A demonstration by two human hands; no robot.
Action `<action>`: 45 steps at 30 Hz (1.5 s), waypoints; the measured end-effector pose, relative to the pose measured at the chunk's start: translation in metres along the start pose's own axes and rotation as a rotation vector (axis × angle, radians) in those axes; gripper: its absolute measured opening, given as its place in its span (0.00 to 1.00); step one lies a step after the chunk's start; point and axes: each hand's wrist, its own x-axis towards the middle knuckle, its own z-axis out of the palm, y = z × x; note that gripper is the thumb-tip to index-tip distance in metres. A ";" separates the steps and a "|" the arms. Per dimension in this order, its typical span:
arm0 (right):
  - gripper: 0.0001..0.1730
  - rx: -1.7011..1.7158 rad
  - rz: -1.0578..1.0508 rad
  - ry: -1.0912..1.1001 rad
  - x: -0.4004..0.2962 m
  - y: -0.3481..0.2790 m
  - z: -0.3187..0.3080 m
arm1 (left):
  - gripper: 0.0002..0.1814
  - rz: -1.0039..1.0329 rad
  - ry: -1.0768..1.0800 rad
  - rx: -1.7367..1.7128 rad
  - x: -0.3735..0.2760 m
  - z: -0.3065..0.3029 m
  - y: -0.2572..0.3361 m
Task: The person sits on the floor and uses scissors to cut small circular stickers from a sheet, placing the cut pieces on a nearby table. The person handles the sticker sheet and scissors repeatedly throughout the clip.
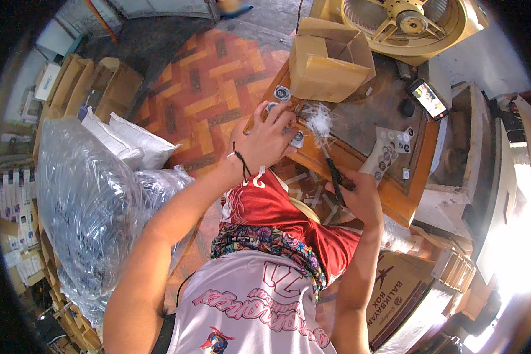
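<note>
My left hand (265,135) reaches over the near-left edge of the wooden table, fingers bent and spread. Around its fingers are small square pieces with dark round prints: one piece (282,93) beyond the fingertips, another piece (297,139) by the thumb side. Whether the hand grips any of them is hidden. My right hand (360,194) holds a black-handled tool (334,175) with a narrow metal end, pointing towards a heap of thin white clippings (319,119). A sheet of round stickers (386,152) lies on the table right of the tool, with a single square piece (406,173) beside it.
An open cardboard box (327,77) stands at the table's far end, near a large fan housing (409,22). A lit phone (429,100) leans at the right. Plastic-wrapped goods (88,190) and white sacks (137,141) fill the left. A printed carton (398,292) sits lower right.
</note>
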 end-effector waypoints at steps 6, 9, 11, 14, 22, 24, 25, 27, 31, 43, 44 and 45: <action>0.25 -0.012 0.037 -0.025 -0.003 0.003 0.004 | 0.19 0.248 -0.125 0.129 0.013 0.005 -0.014; 0.25 -0.018 -0.018 0.013 -0.005 0.008 0.011 | 0.17 0.315 -0.095 0.183 0.015 0.006 -0.015; 0.25 0.023 0.053 -0.018 -0.007 0.001 0.011 | 0.12 0.341 -0.029 0.114 0.018 0.004 -0.016; 0.17 -0.017 0.039 0.013 -0.009 -0.003 0.012 | 0.10 0.359 -0.004 0.068 0.019 0.005 -0.017; 0.21 0.645 0.251 -0.137 -0.031 0.012 0.025 | 0.17 0.329 -0.073 0.115 0.020 0.007 -0.025; 0.21 0.703 0.248 -0.123 -0.037 0.018 0.031 | 0.16 0.303 -0.072 0.063 0.022 0.009 -0.026; 0.21 0.733 0.270 -0.120 -0.039 0.018 0.033 | 0.16 0.292 -0.072 0.040 0.023 0.009 -0.027; 0.22 0.838 0.270 -0.120 -0.041 0.018 0.038 | 0.15 0.276 -0.070 -0.007 0.027 0.009 -0.029; 0.26 1.101 0.232 -0.092 -0.041 0.018 0.058 | 0.13 0.265 -0.083 -0.069 0.028 0.004 -0.031; 0.28 1.244 0.347 -0.034 -0.034 -0.012 0.078 | 0.18 0.351 -0.078 0.054 0.017 0.006 -0.026; 0.28 1.245 0.352 -0.037 -0.034 -0.011 0.077 | 0.19 0.364 -0.099 0.052 0.017 0.006 -0.026; 0.28 1.245 0.357 -0.041 -0.035 -0.011 0.077 | 0.19 0.376 -0.119 0.049 0.016 0.005 -0.026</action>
